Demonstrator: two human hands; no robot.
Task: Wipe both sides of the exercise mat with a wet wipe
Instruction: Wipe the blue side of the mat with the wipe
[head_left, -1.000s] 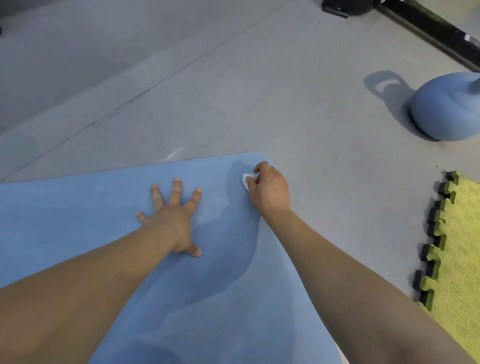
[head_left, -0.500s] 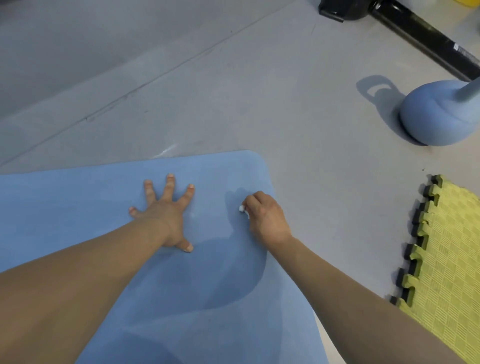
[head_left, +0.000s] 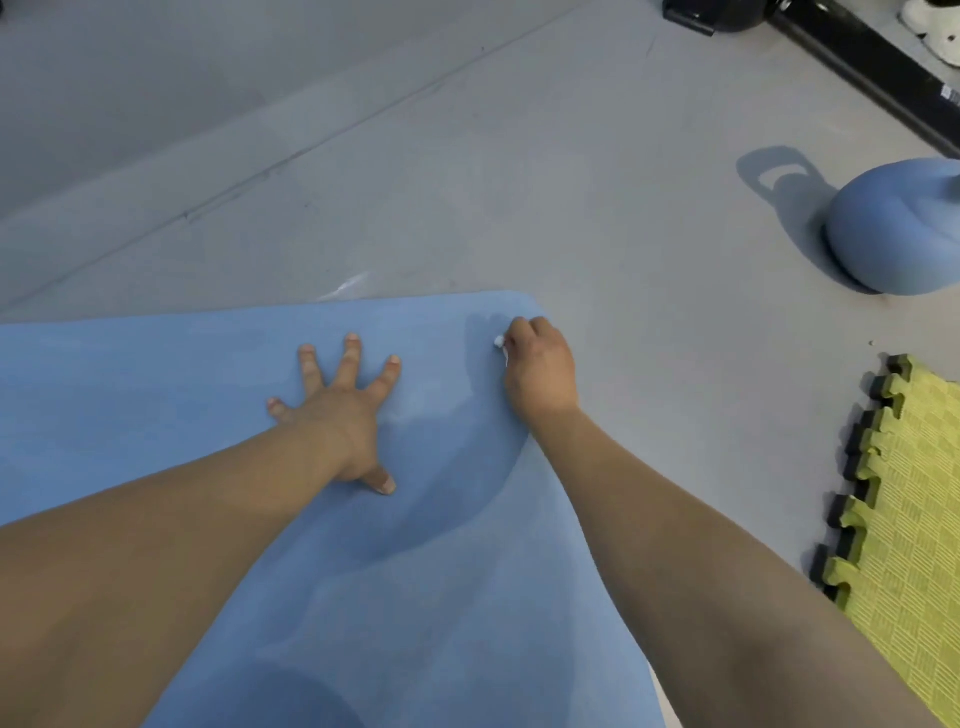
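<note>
A blue exercise mat (head_left: 156, 374) lies flat on the grey floor, its far right corner rounded. My left hand (head_left: 340, 410) presses on the mat with fingers spread wide. My right hand (head_left: 540, 369) is curled round a white wet wipe (head_left: 500, 343) near the mat's far right corner, pressing it against the mat. Only a small bit of the wipe shows past the fingers.
A blue kettlebell (head_left: 898, 234) stands on the floor at the right. Yellow-green interlocking foam tiles (head_left: 914, 519) with black edges lie at the right edge. A black bar (head_left: 862, 67) runs across the far right corner. Grey floor (head_left: 415, 182) stretches beyond the mat.
My right hand slid the wipe back from the corner toward me, then forward again to the far right corner. My left hand stayed spread on the mat.
</note>
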